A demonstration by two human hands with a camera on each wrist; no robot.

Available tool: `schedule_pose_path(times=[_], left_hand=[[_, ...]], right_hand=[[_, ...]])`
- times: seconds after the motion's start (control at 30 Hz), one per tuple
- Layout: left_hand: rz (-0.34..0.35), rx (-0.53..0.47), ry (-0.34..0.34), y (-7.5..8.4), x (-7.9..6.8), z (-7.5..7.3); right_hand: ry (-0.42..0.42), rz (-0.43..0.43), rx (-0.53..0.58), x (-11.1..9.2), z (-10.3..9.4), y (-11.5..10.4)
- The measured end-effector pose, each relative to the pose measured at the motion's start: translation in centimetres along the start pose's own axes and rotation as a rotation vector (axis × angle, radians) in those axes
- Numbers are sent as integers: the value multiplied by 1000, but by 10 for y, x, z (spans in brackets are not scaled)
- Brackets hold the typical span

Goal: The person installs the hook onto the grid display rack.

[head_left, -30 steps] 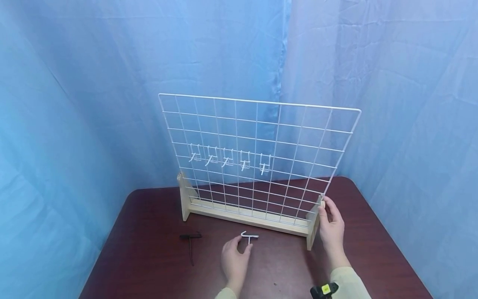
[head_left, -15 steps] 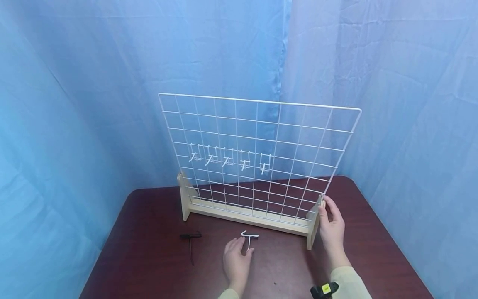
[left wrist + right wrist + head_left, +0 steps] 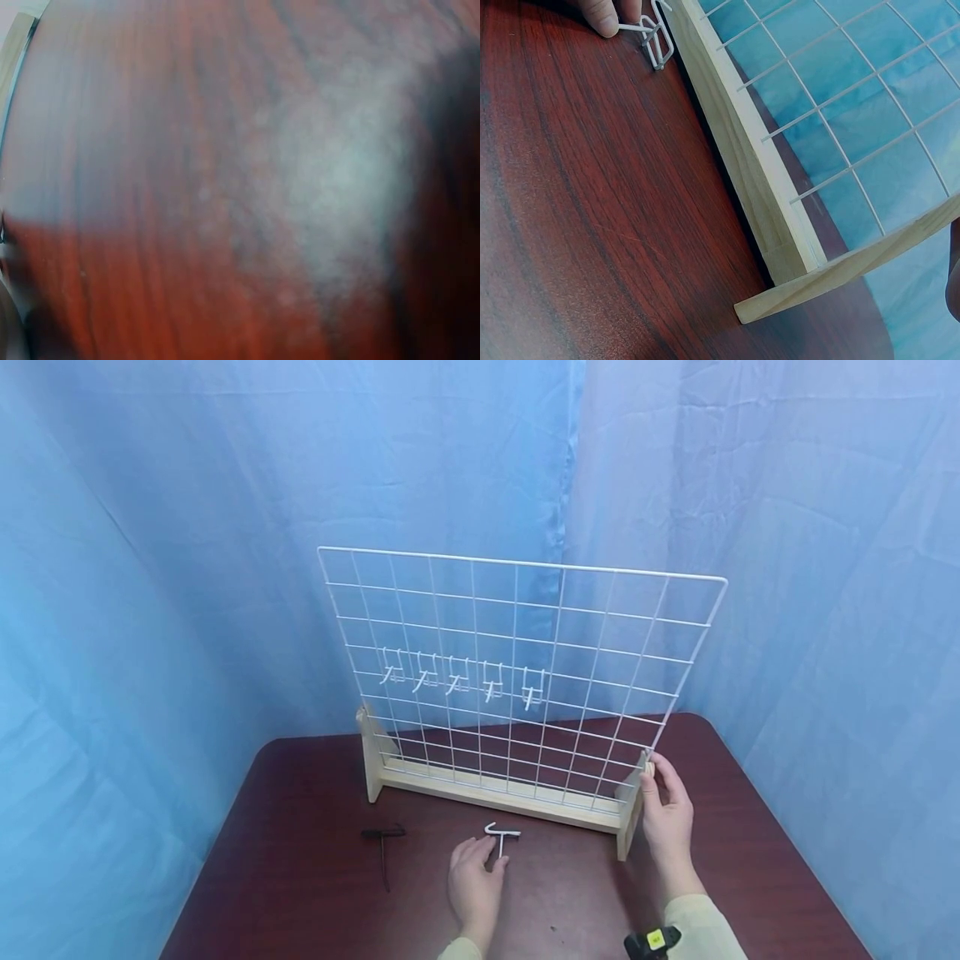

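Observation:
A white wire hook point(image 3: 502, 833) with a T-shaped outline is by my left hand point(image 3: 476, 883), whose thumb and fingertips pinch its prong. In the right wrist view, the left thumb point(image 3: 601, 16) meets the prong's end, with the hook's wire loop in front of the wooden base. My right hand point(image 3: 667, 817) grips the top of the right wooden side piece point(image 3: 628, 817) of a stand. A white wire grid panel point(image 3: 555, 610) stands tilted in it. Several white hooks point(image 3: 454, 681) hang in a row on the grid, left of and around its middle.
A dark hook point(image 3: 383, 834) lies on the reddish-brown tabletop point(image 3: 315, 893), left of the left hand. The stand's wooden base bar point(image 3: 495, 793) runs behind the hooks. Blue curtains point(image 3: 225, 568) enclose the table's back and sides. The left wrist view shows mostly blurred tabletop.
My left hand has slid slightly back toward the near edge, so more of the white hook's prong shows. The hook, the right hand and the stand have stayed nearly still.

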State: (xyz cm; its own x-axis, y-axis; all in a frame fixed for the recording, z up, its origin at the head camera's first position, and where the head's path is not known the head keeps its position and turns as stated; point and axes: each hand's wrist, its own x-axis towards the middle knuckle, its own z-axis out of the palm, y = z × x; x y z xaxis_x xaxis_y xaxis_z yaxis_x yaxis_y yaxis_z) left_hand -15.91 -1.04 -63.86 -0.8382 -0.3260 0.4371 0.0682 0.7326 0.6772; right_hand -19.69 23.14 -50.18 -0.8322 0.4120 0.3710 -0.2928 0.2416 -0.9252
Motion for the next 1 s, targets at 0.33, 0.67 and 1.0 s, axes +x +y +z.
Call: schedule_pose_path(times=[0.33,0.67,1.0], left_hand=[[12,-4,23,-5,-3,5],[8,27,6,-3,-4,4],[16,12,46,-5,-4,6]], right_hand=[[11,6,34,8,0,32],[16,-8,34,8,-1,38],[-6,14,-3,0,0,-2]])
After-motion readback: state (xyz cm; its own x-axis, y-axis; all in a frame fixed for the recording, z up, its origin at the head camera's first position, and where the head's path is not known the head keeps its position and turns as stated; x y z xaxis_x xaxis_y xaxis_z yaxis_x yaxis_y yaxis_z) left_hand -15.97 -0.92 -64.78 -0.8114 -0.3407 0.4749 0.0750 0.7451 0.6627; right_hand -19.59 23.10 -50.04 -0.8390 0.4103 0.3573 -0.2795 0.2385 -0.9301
